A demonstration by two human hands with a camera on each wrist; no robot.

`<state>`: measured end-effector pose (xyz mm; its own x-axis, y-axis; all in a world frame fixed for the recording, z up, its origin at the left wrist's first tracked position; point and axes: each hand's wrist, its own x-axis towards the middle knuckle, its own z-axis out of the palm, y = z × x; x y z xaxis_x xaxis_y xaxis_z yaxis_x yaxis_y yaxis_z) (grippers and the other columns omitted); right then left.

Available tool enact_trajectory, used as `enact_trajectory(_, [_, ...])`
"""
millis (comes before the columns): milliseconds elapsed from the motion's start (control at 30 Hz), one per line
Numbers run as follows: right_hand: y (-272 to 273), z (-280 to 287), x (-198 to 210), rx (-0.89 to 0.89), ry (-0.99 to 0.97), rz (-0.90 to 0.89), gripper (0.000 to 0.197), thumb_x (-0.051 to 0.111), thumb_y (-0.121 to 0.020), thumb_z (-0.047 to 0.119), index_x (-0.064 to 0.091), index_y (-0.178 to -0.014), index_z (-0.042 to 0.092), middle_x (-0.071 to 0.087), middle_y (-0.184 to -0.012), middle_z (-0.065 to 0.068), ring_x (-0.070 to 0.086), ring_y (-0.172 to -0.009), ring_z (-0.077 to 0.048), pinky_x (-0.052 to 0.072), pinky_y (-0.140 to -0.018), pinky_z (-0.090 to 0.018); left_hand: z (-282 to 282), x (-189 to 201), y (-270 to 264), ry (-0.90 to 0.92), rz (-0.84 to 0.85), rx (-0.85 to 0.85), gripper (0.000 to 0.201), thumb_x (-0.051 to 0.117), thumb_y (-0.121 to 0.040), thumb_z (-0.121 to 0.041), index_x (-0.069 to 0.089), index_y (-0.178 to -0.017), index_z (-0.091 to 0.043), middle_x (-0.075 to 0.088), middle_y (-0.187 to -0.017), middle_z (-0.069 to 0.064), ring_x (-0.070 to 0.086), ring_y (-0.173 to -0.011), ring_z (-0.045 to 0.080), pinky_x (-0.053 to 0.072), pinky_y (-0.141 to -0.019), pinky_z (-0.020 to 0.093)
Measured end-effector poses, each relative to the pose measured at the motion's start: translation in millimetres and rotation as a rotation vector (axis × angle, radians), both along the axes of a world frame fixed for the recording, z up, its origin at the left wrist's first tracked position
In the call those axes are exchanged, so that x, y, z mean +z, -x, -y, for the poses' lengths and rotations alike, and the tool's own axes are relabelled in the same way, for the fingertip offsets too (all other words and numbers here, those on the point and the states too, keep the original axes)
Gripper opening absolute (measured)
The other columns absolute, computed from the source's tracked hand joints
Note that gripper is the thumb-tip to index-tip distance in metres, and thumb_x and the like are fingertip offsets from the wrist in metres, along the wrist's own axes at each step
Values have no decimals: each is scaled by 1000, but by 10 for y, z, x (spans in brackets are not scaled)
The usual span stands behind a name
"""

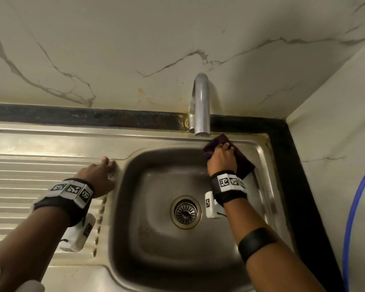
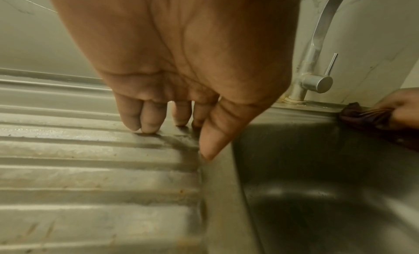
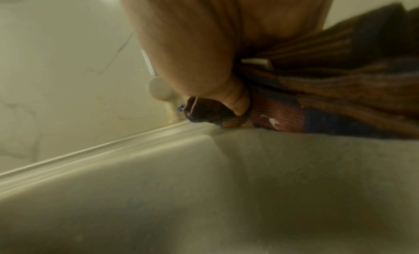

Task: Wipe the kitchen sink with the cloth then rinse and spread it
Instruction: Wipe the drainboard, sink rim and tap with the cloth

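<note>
Head view: two forearms reach in from the near edge. The left hand [image 1: 99, 175] rests on the ribbed drainboard [image 1: 30, 186] beside the sink [image 1: 156, 249] basin's far-left corner, holding nothing. The right hand [image 1: 221, 160] presses a dark cloth [image 1: 243, 165] onto the basin's far-right rim, just below the faucet [image 1: 201, 106] spout. Left wrist view: fingertips [image 2: 150, 127] touch the drainboard, fingers fairly straight, thumb at the basin edge. Right wrist view: blurred; fingers curl around bunched striped cloth, gripping it against the steel rim.
</note>
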<state>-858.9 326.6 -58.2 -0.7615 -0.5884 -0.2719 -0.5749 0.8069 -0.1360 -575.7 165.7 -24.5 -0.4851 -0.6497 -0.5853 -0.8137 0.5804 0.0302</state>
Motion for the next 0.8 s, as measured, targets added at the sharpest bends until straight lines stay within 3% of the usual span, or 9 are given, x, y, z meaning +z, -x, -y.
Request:
enact_trajectory(233, [-849,520,-118,236,135,19,57,43,-94,5,24,-148,3,19,-157,-18,16,-145,-33,16,-118,-40,-14,34,-9,-10,-30,-7,67,51,-87,-37,27,-146,-19,25,-152,4,51,-122,31,45,-97,40])
enact_trajectory(367, [-1073,615,-167,424,128,-1,62,43,-95,6,16,-151,5,12,-160,-12,8,-147,-30,10,-120,-39,-19,59,-48,-37,-46,-1,72,50,-86,-33,20,-150,-19,14,-159,2,45,-130,30,41,-103,39])
enact_trajectory(467, [-969,498,-220,292,183,-6,63,43,-93,2,18,-150,6,14,-160,-10,10,-147,-30,11,-119,-40,24,66,-126,-42,-78,-36,73,47,-86,-34,17,-151,-19,10,-160,2,42,-133,29,38,-106,37])
enact_trajectory(567, [-777,429,-257,-59,305,-40,57,41,-89,3,31,-145,0,25,-154,-18,25,-140,-36,18,-118,-43,86,52,-229,-52,-112,-76,73,46,-84,-33,19,-150,-18,11,-160,3,42,-133,30,37,-106,37])
enact_trajectory(633, [-736,516,-152,-232,336,8,54,40,-89,3,34,-143,-2,25,-154,-20,27,-139,-38,21,-115,-43,108,34,-284,-67,-137,-96,74,46,-82,-33,20,-150,-18,11,-160,3,41,-134,30,38,-108,38])
enact_trajectory(800, [-1174,871,-130,-205,291,1,58,43,-88,-2,31,-145,-2,17,-157,-17,15,-144,-35,18,-116,-42,178,6,-391,-103,-196,-140,74,49,-82,-33,22,-149,-19,13,-160,1,36,-137,30,36,-110,41])
